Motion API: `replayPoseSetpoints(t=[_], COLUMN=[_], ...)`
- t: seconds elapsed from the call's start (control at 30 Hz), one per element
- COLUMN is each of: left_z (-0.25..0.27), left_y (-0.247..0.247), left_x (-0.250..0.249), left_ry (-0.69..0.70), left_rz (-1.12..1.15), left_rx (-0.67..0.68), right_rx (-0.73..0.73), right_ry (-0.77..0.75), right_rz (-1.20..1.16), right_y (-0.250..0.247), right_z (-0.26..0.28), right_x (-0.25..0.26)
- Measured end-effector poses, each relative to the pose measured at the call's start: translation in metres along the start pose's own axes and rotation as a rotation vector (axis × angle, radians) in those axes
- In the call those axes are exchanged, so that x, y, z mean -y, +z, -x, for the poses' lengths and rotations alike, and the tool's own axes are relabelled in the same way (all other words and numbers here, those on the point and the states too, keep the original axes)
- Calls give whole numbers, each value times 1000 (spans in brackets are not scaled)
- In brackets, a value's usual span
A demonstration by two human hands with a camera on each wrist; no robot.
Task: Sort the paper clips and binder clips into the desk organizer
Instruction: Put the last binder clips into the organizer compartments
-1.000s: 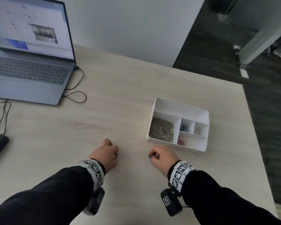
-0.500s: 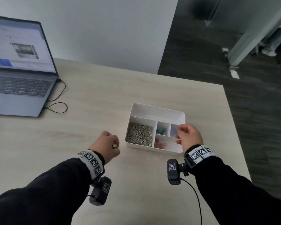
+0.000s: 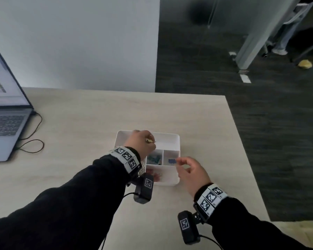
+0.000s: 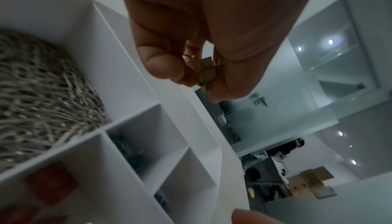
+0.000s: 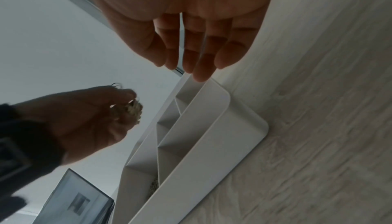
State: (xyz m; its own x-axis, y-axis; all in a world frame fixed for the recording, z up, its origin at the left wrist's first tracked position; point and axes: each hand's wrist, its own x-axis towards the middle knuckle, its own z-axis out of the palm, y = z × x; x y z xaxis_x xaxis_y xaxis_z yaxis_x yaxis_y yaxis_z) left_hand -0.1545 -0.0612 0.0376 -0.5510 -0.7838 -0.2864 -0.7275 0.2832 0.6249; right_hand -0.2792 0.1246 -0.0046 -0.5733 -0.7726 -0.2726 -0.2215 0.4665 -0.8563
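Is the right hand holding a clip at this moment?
No, in the right wrist view the right hand has its fingers straight and apart with nothing between them, just above the white organizer.

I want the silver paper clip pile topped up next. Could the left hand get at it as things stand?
Probably not at once: the left hand hovers over the white plastic organizer close to the silver paper clip pile, but pinches a yellowish binder clip.

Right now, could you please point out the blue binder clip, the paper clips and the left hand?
blue binder clip (image 3: 172, 161): head view, its body.
paper clips (image 4: 40, 96): left wrist view, the pile's middle.
left hand (image 3: 140, 141): head view, its back.
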Motion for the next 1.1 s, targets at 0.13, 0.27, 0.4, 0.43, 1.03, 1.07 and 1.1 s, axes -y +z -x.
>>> replayPoseSetpoints(t=[0.13, 0.27, 0.4, 0.43, 1.03, 1.07, 1.1], left_z=[-27, -38, -34, -31, 69, 72, 75], left_y=[27, 42, 45, 43, 18, 21, 23], left_x=[-23, -30, -24, -21, 132, 131, 131], left_ry=[-14, -8, -28, -22, -398, -394, -400], left_rz=[-58, -28, 33, 37, 32, 29, 30], left_rx=[70, 117, 128, 115, -37, -52, -58], right_rx=[12, 43, 45, 43, 241, 243, 246], right_ry=[9, -13, -46, -44, 125, 123, 127], right_rz=[-13, 42, 55, 58, 275, 275, 284], right_y=[-7, -11, -8, -6, 15, 15, 14], right_z=[-3, -11, -18, -19, -12, -11, -9], right_x=[-10, -8, -9, -10, -26, -25, -24])
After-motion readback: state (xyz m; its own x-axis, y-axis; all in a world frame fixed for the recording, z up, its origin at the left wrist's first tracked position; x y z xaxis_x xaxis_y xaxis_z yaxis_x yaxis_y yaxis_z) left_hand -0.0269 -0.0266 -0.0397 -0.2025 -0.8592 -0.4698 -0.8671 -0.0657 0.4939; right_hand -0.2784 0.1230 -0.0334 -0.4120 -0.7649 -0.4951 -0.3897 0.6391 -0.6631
